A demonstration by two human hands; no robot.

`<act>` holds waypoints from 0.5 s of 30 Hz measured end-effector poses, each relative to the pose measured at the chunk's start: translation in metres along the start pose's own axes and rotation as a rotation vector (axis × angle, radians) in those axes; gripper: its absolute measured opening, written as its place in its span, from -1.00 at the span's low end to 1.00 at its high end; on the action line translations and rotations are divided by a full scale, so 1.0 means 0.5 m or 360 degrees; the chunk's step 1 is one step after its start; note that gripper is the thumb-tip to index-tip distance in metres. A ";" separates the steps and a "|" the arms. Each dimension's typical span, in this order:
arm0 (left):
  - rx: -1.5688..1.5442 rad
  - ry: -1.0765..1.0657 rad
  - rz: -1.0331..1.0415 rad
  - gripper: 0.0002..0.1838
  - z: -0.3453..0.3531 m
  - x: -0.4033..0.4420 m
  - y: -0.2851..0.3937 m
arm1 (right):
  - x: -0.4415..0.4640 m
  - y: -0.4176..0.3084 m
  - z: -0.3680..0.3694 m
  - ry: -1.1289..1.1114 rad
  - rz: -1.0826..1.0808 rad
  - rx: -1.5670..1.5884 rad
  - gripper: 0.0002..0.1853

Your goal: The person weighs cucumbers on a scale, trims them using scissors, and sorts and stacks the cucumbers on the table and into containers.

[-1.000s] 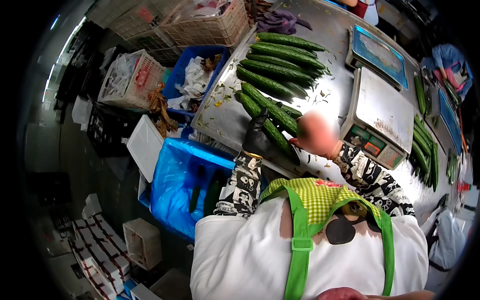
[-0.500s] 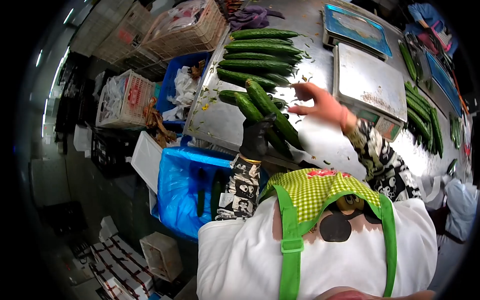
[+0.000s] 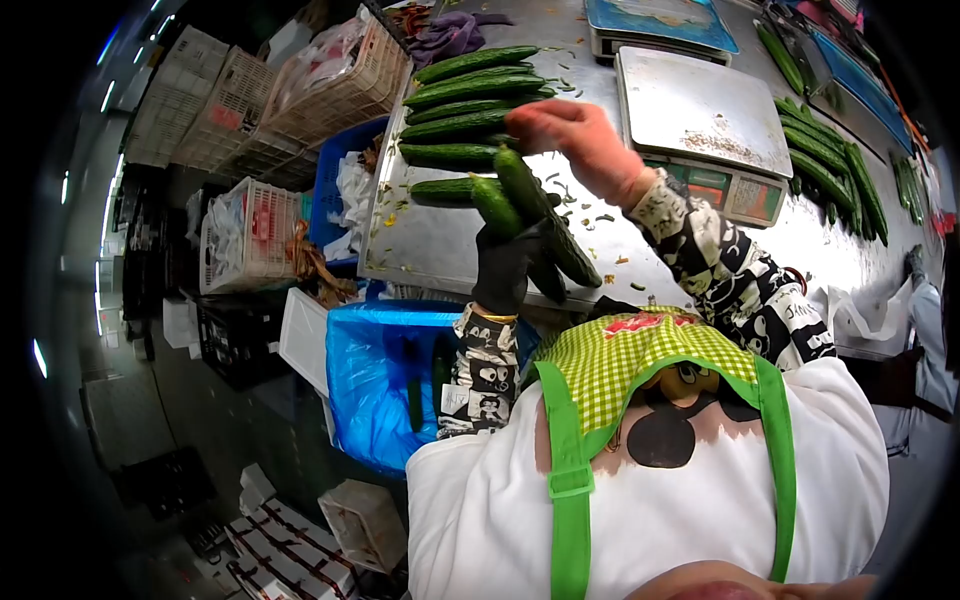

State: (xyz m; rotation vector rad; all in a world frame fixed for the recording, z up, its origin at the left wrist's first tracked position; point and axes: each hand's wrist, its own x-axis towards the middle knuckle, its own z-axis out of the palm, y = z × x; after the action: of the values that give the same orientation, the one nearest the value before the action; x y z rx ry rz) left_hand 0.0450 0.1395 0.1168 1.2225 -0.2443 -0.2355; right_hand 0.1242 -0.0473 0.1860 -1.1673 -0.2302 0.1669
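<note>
My left hand (image 3: 506, 265), in a black glove, is closed around two green cucumbers (image 3: 522, 190) held side by side above the steel table's near edge. My right hand (image 3: 585, 145), in an orange-pink glove, reaches over the tips of several cucumbers (image 3: 455, 125) lying in a row on the table. Its fingertips are blurred at the row's right end, so whether they grip one is unclear. Below my left forearm stands a blue-lined bin (image 3: 375, 375) with dark cucumbers inside.
Right of the row stands a weighing scale (image 3: 700, 105), with a blue-topped scale (image 3: 660, 25) behind it. More cucumbers (image 3: 835, 170) lie farther right. Crates (image 3: 340, 85) and a blue tub (image 3: 330, 190) stand to the left. Plant scraps dot the steel table (image 3: 420, 240).
My right hand has moved left, from open beside the scale to the ends of the cucumber row. My left hand still holds the two cucumbers, now tilted more upright. The view has shifted slightly.
</note>
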 end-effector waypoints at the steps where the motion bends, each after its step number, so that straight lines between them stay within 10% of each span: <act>1: 0.0394 -0.0056 0.0244 -0.55 -0.028 -0.003 -0.025 | -0.005 -0.008 -0.027 0.0132 0.0052 0.0040 -0.56; 6: 0.1167 0.0161 0.0695 -0.59 -0.038 -0.021 -0.024 | -0.125 0.022 -0.166 0.0216 0.0741 -0.0722 -0.65; 9: -0.1682 -0.0113 -0.0380 -0.53 -0.054 0.026 -0.023 | -0.214 0.011 -0.206 0.0238 0.0615 -0.1164 -0.54; 15: -0.1581 0.0082 -0.0255 -0.51 0.006 0.070 -0.060 | -0.280 -0.041 -0.291 0.0297 0.0101 -0.0634 -0.45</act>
State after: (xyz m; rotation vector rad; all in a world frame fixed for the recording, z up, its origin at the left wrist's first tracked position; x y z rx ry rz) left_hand 0.0762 0.1166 0.0915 0.2590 0.0325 -0.4007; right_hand 0.0281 -0.2194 0.1375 -1.5777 -0.0616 0.0674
